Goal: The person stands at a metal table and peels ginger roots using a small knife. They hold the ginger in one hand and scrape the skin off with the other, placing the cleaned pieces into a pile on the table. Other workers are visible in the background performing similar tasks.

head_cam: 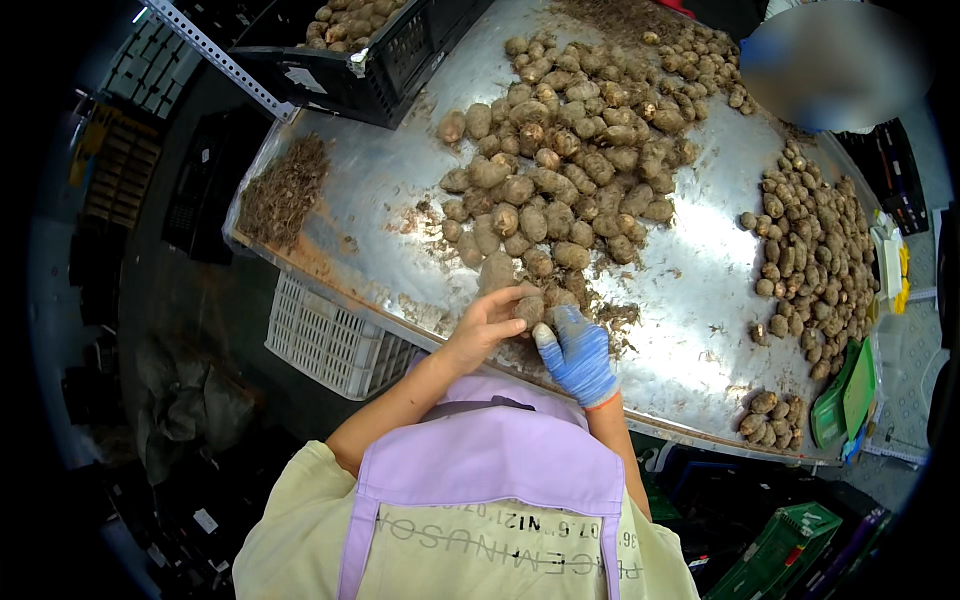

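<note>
My bare left hand (484,328) holds a brown, hairy taro corm (529,310) between thumb and fingers at the table's near edge. Close beside it on the right, my right hand (577,356) wears a blue knitted glove with an orange cuff. Its fingertips are at another taro corm (561,298); whether they grip it or only touch it is hard to tell. A large heap of taro corms (555,184) spreads over the metal table (697,300) just beyond both hands. Root scraps (616,315) lie right of the glove.
Dry root fibres (285,191) are piled at the table's left corner. A black crate (390,75) of corms stands at the back left. More corms (810,255) lie at the right, near green trays (844,394). Below the left edge is a white crate (322,337). Another person (832,67) is across the table.
</note>
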Available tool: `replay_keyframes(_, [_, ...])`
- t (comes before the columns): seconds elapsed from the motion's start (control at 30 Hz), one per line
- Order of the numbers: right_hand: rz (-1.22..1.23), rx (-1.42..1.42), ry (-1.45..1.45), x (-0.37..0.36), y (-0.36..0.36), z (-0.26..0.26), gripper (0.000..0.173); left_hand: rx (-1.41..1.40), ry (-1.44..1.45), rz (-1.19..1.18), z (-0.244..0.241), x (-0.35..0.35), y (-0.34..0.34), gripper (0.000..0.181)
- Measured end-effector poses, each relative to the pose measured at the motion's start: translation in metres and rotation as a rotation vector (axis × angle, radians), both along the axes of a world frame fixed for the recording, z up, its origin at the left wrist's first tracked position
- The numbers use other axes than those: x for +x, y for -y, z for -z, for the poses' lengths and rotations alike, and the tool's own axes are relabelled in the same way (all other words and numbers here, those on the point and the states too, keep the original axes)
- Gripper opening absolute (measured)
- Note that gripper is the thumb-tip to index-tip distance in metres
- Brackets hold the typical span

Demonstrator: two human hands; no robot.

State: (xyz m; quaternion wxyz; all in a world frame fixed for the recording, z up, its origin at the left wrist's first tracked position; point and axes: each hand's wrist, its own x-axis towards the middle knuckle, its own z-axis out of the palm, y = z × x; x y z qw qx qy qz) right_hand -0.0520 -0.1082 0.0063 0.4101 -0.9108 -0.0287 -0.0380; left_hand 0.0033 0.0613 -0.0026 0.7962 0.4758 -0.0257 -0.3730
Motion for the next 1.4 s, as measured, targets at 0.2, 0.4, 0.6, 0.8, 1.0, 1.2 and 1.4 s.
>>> replay_keyframes(0.2, [0.017,0.111,-0.016,-0.003,0.000,0.000,0.034,0.068,0.085,0.030,0.000,-0.001,0.000,0.047])
replay_keyframes(0.4, [0.036,0.036,-0.084,-0.005,-0.001,0.005,0.037,0.141,0.141,0.042,-0.001,-0.001,0.001,0.048])
replay_keyframes(0.6, [0.070,0.039,-0.002,-0.006,-0.006,0.009,0.034,0.187,0.162,0.075,-0.004,-0.002,0.003,0.046])
replay_keyframes(0.8, [0.116,-0.005,-0.002,-0.003,-0.013,0.006,0.024,0.181,0.137,0.043,0.000,-0.003,0.004,0.047])
replay_keyframes(1.0, [0.189,0.050,0.026,-0.002,-0.020,0.005,0.019,0.151,0.117,-0.001,0.002,-0.007,0.006,0.047])
replay_keyframes(1.2, [0.199,0.492,0.009,-0.003,-0.011,0.029,0.025,-0.110,-0.131,-0.023,0.000,-0.004,0.009,0.047])
replay_keyframes(1.4, [0.191,1.370,-0.173,-0.007,-0.008,0.018,0.033,-0.285,-0.308,-0.085,0.004,-0.001,0.004,0.046])
